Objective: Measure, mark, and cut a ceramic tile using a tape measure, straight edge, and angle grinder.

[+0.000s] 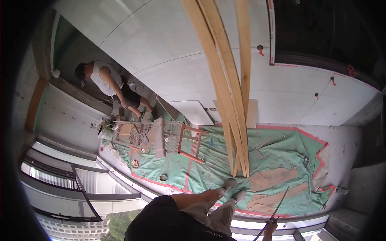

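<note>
My right hand (271, 226) is closed around a long, thin grey strip (281, 201), too slender here to tell its kind. My left forearm (195, 199) reaches across above my trousers (217, 219). Its hand (219, 192) is near my shoe (229, 184), but its fingers are too unclear to read. In front of my feet, several long wooden boards (225, 80) rise steeply from the green floor covering (217, 160), apart from both hands. Torn brown cardboard (273, 178) lies on the covering to the right of my feet.
A person (108, 82) in a white sleeveless top stands at the far left. A wooden-legged stand (191, 142) lies beside a board strewn with tools (132, 134). White panels (193, 112) lean against the pale wall (173, 60). Windows (80, 180) line the near left.
</note>
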Demonstrator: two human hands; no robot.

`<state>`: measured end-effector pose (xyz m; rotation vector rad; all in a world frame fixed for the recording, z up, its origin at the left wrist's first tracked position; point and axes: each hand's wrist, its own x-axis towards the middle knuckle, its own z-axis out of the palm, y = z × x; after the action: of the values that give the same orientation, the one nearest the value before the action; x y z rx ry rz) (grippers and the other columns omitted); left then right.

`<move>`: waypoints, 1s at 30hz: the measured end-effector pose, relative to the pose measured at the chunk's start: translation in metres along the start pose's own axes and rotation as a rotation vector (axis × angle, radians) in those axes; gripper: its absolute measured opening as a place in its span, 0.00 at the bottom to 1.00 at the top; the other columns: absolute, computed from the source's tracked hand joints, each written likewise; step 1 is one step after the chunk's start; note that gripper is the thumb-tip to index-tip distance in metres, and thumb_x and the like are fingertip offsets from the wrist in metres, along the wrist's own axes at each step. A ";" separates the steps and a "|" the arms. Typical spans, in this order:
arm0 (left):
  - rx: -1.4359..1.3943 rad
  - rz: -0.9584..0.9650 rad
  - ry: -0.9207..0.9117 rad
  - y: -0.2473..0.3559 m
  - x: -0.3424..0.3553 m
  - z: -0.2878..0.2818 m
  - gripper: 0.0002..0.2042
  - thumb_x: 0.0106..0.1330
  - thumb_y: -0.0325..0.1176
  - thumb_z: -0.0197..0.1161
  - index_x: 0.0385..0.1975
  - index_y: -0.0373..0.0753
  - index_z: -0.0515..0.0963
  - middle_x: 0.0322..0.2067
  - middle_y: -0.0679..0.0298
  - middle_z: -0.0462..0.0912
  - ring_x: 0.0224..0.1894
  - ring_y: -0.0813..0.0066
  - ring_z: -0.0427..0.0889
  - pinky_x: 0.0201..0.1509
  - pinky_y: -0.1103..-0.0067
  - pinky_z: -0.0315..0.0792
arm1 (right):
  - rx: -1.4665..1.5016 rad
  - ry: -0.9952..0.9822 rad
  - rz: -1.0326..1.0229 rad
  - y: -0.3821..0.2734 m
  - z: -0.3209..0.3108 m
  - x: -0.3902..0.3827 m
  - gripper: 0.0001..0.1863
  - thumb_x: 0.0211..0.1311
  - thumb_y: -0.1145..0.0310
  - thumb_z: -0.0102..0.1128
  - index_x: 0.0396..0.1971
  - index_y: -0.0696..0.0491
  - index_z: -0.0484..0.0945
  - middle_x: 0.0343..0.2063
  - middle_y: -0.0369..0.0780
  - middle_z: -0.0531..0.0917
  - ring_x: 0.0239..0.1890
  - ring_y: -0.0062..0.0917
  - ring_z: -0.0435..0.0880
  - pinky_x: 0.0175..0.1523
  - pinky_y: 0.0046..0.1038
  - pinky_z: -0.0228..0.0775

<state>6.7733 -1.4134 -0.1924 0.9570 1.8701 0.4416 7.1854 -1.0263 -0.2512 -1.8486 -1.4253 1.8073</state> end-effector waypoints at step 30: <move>-1.818 -1.328 1.353 -0.137 -0.452 0.161 0.18 0.66 0.38 0.71 0.51 0.36 0.93 0.37 0.55 0.97 0.40 0.63 0.97 0.48 0.66 0.89 | -1.486 -1.755 -0.376 -0.301 0.677 -0.530 0.16 0.77 0.64 0.72 0.52 0.61 0.87 0.34 0.36 0.92 0.31 0.19 0.82 0.40 0.27 0.74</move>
<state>6.9622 -1.8639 -0.0928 -2.0329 1.4955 1.5466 6.5721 -1.5652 0.1536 1.0167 -3.7360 1.9945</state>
